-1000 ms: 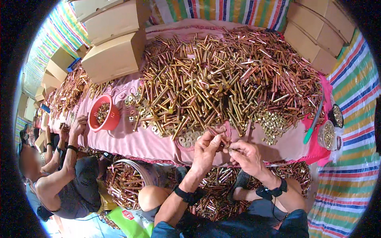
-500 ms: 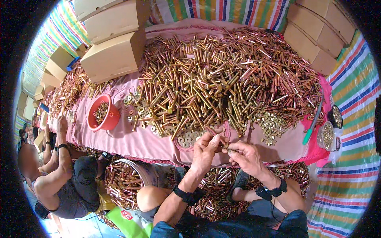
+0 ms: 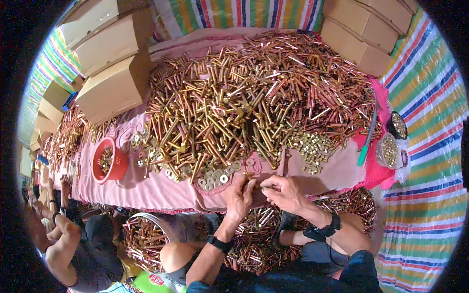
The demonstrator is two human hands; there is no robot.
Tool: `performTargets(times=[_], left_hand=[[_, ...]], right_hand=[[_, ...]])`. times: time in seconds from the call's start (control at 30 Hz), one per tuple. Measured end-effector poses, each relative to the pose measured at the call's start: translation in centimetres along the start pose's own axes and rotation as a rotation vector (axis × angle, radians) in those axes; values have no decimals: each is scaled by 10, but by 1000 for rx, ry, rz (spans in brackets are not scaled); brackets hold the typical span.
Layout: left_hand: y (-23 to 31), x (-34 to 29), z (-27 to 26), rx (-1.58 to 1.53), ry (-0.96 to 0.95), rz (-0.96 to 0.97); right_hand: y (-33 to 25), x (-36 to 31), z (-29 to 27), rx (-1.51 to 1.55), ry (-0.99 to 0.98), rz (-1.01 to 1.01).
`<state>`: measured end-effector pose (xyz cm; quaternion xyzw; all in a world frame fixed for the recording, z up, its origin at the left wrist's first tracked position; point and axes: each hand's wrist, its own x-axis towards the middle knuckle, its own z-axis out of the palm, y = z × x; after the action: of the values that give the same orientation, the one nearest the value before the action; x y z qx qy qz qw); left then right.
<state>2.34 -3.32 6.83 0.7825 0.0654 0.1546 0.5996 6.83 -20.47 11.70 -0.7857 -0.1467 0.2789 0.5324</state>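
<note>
My left hand is closed at the front edge of the pink-covered table, and the brassy end of a bolt shows at its fingertips. A short gap separates it from my right hand, whose thumb and fingers are pinched together. Whatever sits in that pinch is too small to make out. Just beyond my left hand lie flat round washers. A heap of brass-coloured bolts rises behind them. Loose nuts are spread beyond my right hand.
A red plastic basket with small parts stands at left. At right lie a green-handled tool and a clear tub of nuts. Cardboard boxes are stacked behind. A bucket of bolts stands below; another person works at left.
My hands, earlier together on a bolt, have moved apart, with the left lower. The whole view has shifted leftward. The person at left has moved their arms.
</note>
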Motion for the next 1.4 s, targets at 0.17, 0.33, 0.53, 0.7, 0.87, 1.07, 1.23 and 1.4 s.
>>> performTargets(times=[0.17, 0.33, 0.53, 0.7, 0.87, 1.07, 1.23, 1.4], left_hand=[[-3, -3, 6, 204, -1, 220], [-15, -8, 0, 257, -52, 164], [-11, -7, 0, 259, -148, 226], [-7, -6, -3, 248, -145, 289], [-7, -5, -4, 256, -116, 294], [-11, -3, -1, 154, -71, 57], [-21, 0, -4, -523, -142, -319], [9, 6, -8, -805, -167, -510]], right_hand=[[8, 6, -7, 40, 20, -34], [-3, 7, -10, -27, 67, -134], [-14, 11, -2, -113, 131, -187], [-13, 19, 1, -195, 124, -192], [-47, 9, -25, 155, 184, -143], [-35, 13, -65, 374, 314, -190], [-21, 16, -47, 341, 223, -96], [-25, 14, -35, 224, 153, -7]])
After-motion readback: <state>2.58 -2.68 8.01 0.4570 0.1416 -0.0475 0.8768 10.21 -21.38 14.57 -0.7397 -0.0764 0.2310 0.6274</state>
